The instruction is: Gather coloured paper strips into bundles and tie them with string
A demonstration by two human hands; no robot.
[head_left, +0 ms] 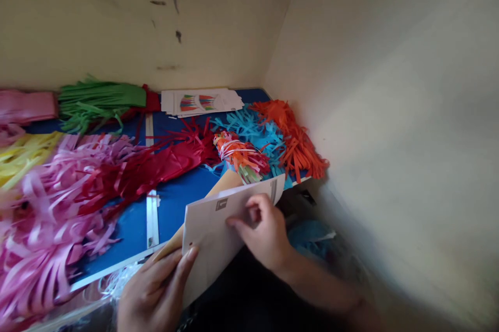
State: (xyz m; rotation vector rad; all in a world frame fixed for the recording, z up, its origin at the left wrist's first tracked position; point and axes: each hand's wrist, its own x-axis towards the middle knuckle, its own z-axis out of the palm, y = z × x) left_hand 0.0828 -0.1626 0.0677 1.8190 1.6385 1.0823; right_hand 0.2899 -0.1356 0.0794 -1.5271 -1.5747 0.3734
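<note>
A white printed paper sheet is held tilted in front of me, with a small dark square mark near its top edge. My left hand grips its lower left corner, thumb on the face and fingers behind. In the same grip, a tan paper piece sticks out behind the sheet. My right hand is over the right part of the sheet, fingers curled and thumb apart from them. Whether its fingertips touch the paper is hard to tell. Just beyond lies a multicoloured bundle of paper strips, tied round with string.
The blue table carries fringed paper in pink, red, green, light blue and orange. Printed white sheets are stacked at the back. A wall closes off the right side.
</note>
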